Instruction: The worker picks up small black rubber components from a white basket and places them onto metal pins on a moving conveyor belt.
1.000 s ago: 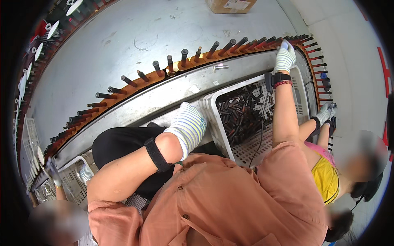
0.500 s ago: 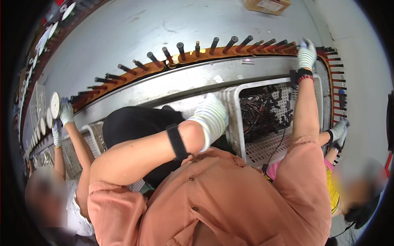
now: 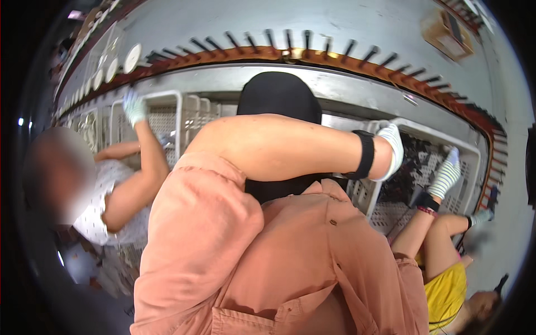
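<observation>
Right hand point(image 3: 448, 172), in a striped glove, is over short dark pieces point(image 3: 420, 155) in a white perforated crate point(image 3: 468, 174); blur prevents telling whether it pinches one. Left hand point(image 3: 393, 146), likewise gloved, appears across the crate's left part; its finger state cannot be told. Many pieces lie loose in the crate, so the work is judged unfinished; the completed share cannot be established. Beyond, dark rods point(image 3: 307, 40) line a brown track point(image 3: 314, 54) beside the grey counter point(image 3: 357, 17), which bears a cardboard box point(image 3: 444, 38).

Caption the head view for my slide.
Gloved left hand and right hand at a pale crate of dark parts.
</observation>
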Available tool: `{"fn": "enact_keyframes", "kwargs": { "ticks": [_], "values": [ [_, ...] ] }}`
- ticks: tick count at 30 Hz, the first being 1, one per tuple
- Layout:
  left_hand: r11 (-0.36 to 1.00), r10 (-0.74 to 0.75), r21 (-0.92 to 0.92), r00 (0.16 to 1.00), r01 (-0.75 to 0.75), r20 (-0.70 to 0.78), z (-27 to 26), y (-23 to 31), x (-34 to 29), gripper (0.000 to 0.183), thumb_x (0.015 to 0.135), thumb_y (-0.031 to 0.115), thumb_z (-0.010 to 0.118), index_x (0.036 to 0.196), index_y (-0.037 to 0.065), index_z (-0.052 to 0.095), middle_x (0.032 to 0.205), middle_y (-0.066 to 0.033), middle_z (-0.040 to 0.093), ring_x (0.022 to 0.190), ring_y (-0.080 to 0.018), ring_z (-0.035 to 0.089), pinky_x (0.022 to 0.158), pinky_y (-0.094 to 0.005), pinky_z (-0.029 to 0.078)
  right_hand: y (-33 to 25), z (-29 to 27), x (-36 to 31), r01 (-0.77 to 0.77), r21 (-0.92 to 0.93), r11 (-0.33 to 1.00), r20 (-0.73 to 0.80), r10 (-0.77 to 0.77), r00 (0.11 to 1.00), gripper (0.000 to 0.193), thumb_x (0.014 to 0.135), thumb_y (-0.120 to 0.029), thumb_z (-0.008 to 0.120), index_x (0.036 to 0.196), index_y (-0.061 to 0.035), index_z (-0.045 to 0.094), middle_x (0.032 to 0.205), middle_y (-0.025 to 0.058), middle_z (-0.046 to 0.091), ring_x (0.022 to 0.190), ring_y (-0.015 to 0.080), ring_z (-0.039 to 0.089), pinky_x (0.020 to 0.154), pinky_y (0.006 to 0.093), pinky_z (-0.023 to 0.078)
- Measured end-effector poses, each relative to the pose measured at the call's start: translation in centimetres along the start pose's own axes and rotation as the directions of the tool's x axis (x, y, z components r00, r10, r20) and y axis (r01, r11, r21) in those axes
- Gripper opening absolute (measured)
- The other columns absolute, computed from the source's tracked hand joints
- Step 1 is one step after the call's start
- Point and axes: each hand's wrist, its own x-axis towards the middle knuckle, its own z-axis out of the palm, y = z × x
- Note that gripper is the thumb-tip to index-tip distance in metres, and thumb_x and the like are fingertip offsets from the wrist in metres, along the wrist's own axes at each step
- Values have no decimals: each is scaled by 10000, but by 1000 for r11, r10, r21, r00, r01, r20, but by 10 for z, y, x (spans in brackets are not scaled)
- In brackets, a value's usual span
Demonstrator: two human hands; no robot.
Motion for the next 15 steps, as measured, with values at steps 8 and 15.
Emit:
{"fn": "enact_keyframes", "kwargs": {
  "ticks": [8, 15],
  "values": [
    [995, 8, 100, 984, 10, -180, 1, -33, 19, 205, 794, 125, 728, 964, 92, 838, 954, -125, 802, 873, -308, 769, 684, -464, 544, -31, 66, -83, 319, -104, 942, 451, -242, 859, 324, 1021, -262, 653, 1228, -21, 718, 1155, 197, 745, 1096, 330, 706, 994, 399, 527],
    [994, 38, 113, 979, -15, -199, -7, -52, 36, 241, 883, 247, 668, 959, 77, 821, 844, -164, 768, 818, -362, 747, 730, -463, 584, -36, 107, -162, 213, -222, 952, 464, -89, 881, 371, 968, -261, 628, 1237, -7, 660, 1125, 277, 718, 1083, 465, 672, 936, 508, 551]
  ]
}}
